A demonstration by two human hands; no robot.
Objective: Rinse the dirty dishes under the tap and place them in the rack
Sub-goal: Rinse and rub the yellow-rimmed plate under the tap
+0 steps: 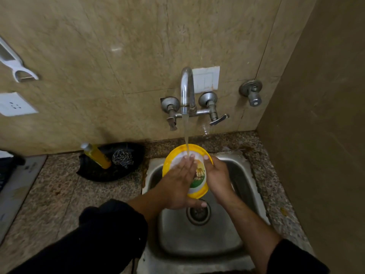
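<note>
Wall, far left: a white hanging utensil (18,64), and below it a white socket (14,104).
Counter, left edge: a grey appliance (19,182), partly out of view.
Speckled stone counter (59,190): a black tray (94,173) against the wall, holding a tilted yellow bottle (97,156) with a steel scrubber (122,158) just beside it.
Centre: my left hand (177,184), fingers straight and flat against the face of the yellow plate (198,175), thumb at its lower edge. This hand covers much of the plate's printed centre.
The plate is tilted over the steel sink (197,242), above the drain (198,213). Running water (186,135) from the tap (186,89) strikes my fingertips and the plate's upper part.
Behind the tap: a white switch plate (206,79).
My right hand (218,175) curls round the plate's right rim, thumb on the front.
Wall, right: a separate metal valve (251,91).
Far right: a plain side wall (316,135).
</note>
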